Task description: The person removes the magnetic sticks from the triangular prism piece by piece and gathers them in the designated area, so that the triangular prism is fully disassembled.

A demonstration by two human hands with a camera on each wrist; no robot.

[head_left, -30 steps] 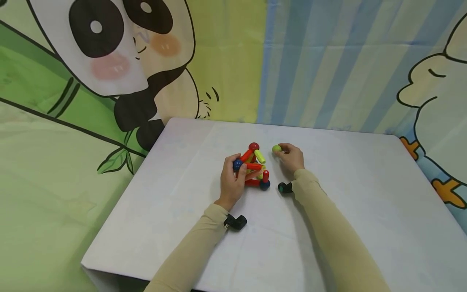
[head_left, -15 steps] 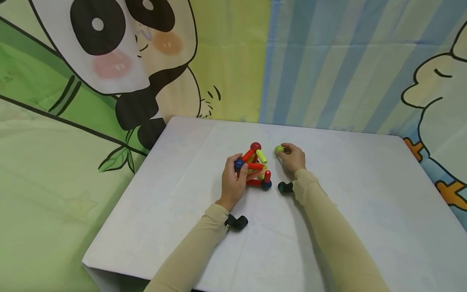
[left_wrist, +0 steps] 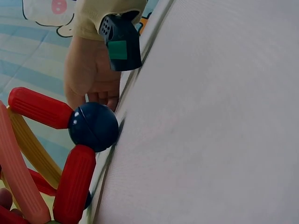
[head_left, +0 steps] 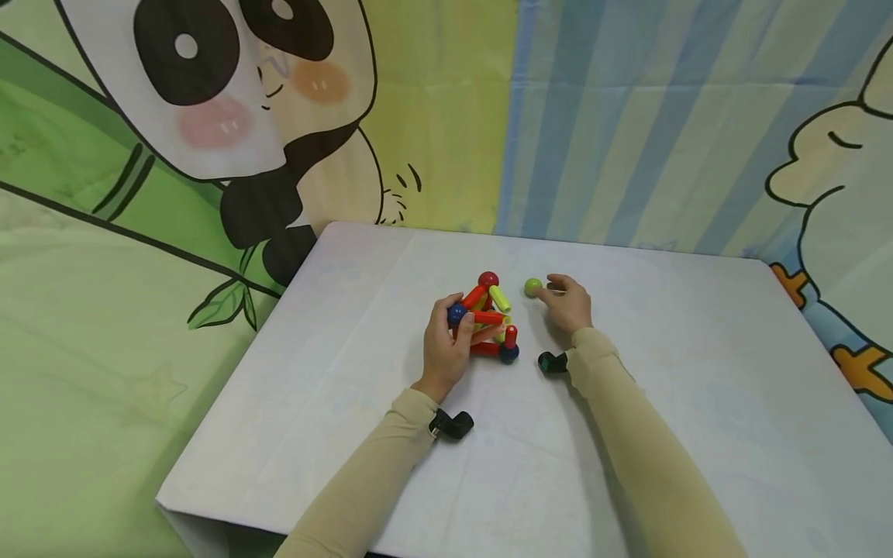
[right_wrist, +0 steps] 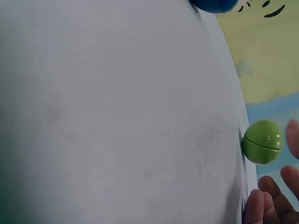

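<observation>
My left hand (head_left: 444, 353) grips a frame built of toy rods and balls, thumb and fingers around its near-left blue ball (head_left: 456, 314). A red ball (head_left: 488, 279) tops the far corner, and a yellow-green rod (head_left: 499, 299) slants down from it. At the near right corner, a short red rod (head_left: 512, 336) stands up from another dark blue ball (head_left: 508, 353). A green ball (right_wrist: 262, 142) rests on the table just right of the frame. Beside it is my right hand (head_left: 568, 304), its thumb and fingertips spread and apart from the ball in the right wrist view.
The white table (head_left: 335, 372) has its far edge against a cartoon-printed curtain (head_left: 432, 116). Black wrist cameras are strapped near both hands, the left one (head_left: 452, 425) and the right one (head_left: 553, 362) close over the tabletop.
My right hand has let go of the green ball and drawn back slightly to the right; the ball stays on the table. The left hand keeps its hold on the frame.
</observation>
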